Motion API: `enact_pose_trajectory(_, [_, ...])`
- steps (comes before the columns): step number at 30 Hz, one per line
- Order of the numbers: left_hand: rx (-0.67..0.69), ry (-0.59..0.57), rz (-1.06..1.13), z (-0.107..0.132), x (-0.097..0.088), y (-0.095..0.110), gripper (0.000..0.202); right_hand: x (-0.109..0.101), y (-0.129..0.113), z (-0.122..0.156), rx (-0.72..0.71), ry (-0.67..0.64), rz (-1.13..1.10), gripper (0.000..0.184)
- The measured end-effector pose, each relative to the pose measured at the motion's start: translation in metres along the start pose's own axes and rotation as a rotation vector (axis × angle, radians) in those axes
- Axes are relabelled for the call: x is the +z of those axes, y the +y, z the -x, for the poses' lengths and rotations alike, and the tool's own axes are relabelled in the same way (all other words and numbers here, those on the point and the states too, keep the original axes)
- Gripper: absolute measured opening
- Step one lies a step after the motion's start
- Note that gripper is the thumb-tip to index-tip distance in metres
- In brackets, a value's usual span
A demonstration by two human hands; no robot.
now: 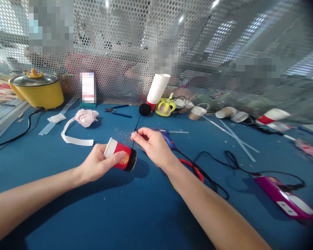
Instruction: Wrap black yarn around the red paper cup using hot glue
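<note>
My left hand (97, 163) is wrapped round a red and white paper cup (119, 158), tilted so its base points to the right. Black yarn is wound in a band (131, 160) round the base end of the cup. My right hand (151, 144) pinches the black yarn (138, 122) just above the cup. From the pinch, the strand runs away to a black yarn ball (145, 109) on the table. Partly hidden behind my right hand lies a blue glue gun (167, 137).
Scissors-like pliers (117, 110), a pale fabric rose (86, 118), stacked cups (158, 88) and a yellow crown-shaped basket (165, 106) stand farther back. A yellow pot (39, 91) is at left. Cables (229, 163) lead to a purple power strip (284, 196) at right.
</note>
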State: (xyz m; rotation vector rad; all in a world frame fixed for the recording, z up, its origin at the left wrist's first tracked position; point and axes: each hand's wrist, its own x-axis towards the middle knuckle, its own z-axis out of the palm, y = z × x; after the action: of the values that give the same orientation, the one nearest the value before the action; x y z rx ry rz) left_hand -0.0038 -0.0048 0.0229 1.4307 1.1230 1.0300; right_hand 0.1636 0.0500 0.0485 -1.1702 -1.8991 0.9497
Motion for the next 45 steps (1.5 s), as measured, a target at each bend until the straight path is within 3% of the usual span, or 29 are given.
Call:
enact_pose_trajectory(21, [0.203, 0.001, -0.127, 0.005, -0.002, -0.002, 0.036, 0.008, 0.005, 0.002, 0.030, -0.090, -0.027, 0.031])
enact_pose_trajectory(38, [0.160, 0.018, 0.018, 0.004, -0.001, -0.004, 0.029, 0.010, 0.007, 0.003, 0.090, -0.108, -0.057, 0.029])
enact_pose_trajectory(45, [0.297, -0.011, -0.080, 0.004, -0.002, -0.003, 0.033, 0.008, 0.010, -0.001, 0.086, -0.147, 0.049, 0.033])
